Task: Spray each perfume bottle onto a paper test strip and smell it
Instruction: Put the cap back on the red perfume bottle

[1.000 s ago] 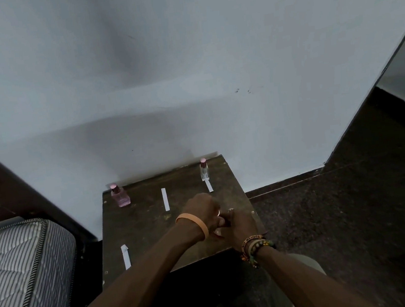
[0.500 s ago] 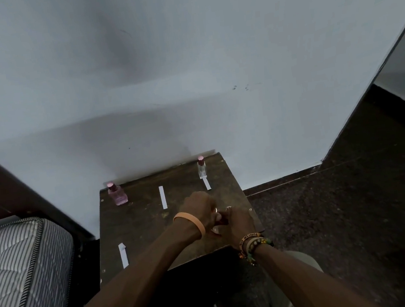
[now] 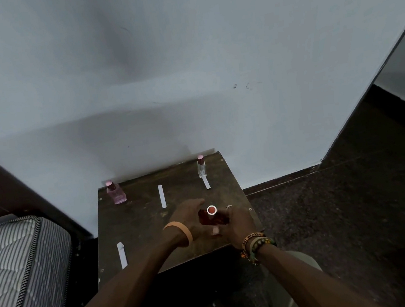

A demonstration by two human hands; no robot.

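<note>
An amber perfume bottle [image 3: 216, 219] with a round red top sits between both hands, above the small dark wooden table [image 3: 141, 228]. My left hand [image 3: 188, 219] curls around its left side. My right hand [image 3: 239, 223] closes on its right side. A pink bottle [image 3: 116, 194] stands at the table's back left and a clear bottle [image 3: 201, 167] at the back right. Three white paper strips lie flat: one in the middle [image 3: 162, 196], one in front of the clear bottle [image 3: 206, 182], one near the front left [image 3: 122, 254].
A striped mattress [image 3: 18, 267] on a dark bed frame [image 3: 7, 184] adjoins the table's left side. A pale wall [image 3: 186, 78] rises right behind the table. Dark floor [image 3: 345, 211] stretches to the right.
My left hand has opened away from the bottle's top, so the red top now shows. The view has tilted slightly; the other bottles and strips lie as before.
</note>
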